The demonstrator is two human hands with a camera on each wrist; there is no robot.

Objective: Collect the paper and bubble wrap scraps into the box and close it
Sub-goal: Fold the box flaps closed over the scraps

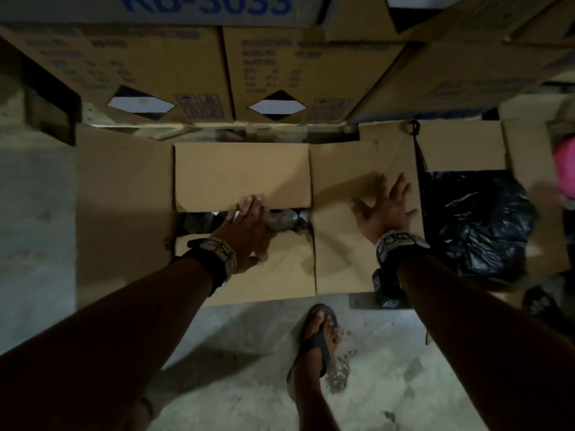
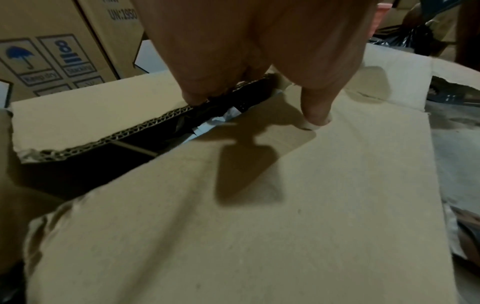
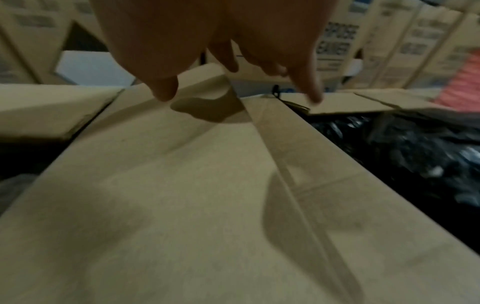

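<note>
So the box [image 1: 242, 172] is sat on the floor [image 1: 389, 384] right in front of a stack of printed cartons [image 1: 155, 66], and it's about half closed. The far flap [image 1: 242, 172] and near flap [image 1: 264, 275] are folded down, with a dark gap left between them where crumpled scraps [image 1: 280, 220] can be seen, shiny and greyish, probably bubble wrap, though paper can't be told apart from it in this light.

The left hand [image 1: 245, 231] is laid across that gap, fingers straight and held together, tips touching the edge of the far flap. In the left wrist view the fingertips [image 2: 315, 118] are seen pressed onto cardboard right beside the opening, nothing pinched.

The right hand [image 1: 385, 206] is placed flat on the right flap [image 1: 342, 244], fingers fanned wide and thumb out to the side. From the right wrist view it can't be told whether the palm is fully down, only that the fingers are spread over the flap.

The left flap [image 1: 124, 213] is left lying open and flat.

Just to the right another open box is seen with a black plastic bag [image 1: 476, 219] in it. A foot in a sandal [image 1: 317, 337] is planted near the box's front edge.
</note>
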